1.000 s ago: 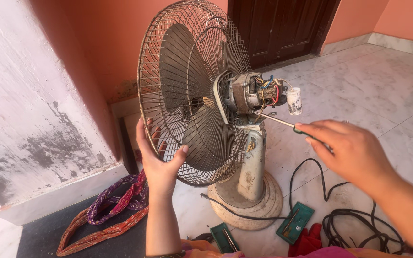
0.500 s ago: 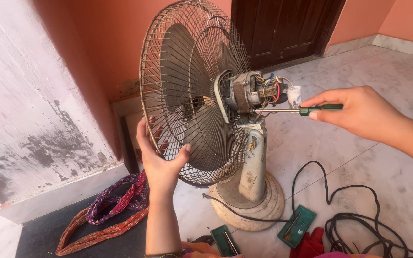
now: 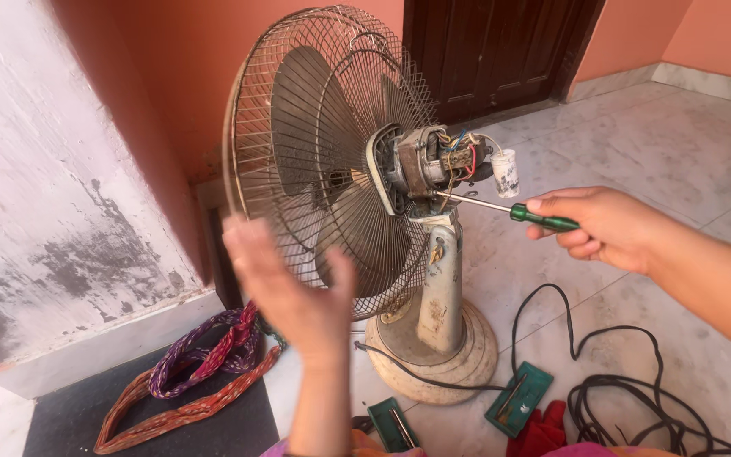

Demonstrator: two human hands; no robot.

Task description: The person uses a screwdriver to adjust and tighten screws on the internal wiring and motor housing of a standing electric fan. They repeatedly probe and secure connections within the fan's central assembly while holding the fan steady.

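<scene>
Fingers spread and blurred, the left hand [image 3: 289,288] hangs open and empty just in front of the fan [image 3: 357,195] guard, touching nothing. Near the bottom edge lie two green cases [image 3: 518,398], a red cloth [image 3: 539,432], a black cable [image 3: 628,398] looping across the tiles, and a coil of coloured rope [image 3: 188,372] on a dark mat. Further out, the right hand [image 3: 602,227] is closed around a green-handled screwdriver [image 3: 509,209], its tip at the bare motor [image 3: 433,161] with exposed wires and a small white capacitor [image 3: 505,172]. With no hand on the guard, a push from the tip could probably rock the fan on its base [image 3: 433,355], or slip into the wires. A wall [image 3: 52,195] stands close on the left; the tiled floor [image 3: 670,144] opens to the right, toward the dark door [image 3: 492,46].
</scene>
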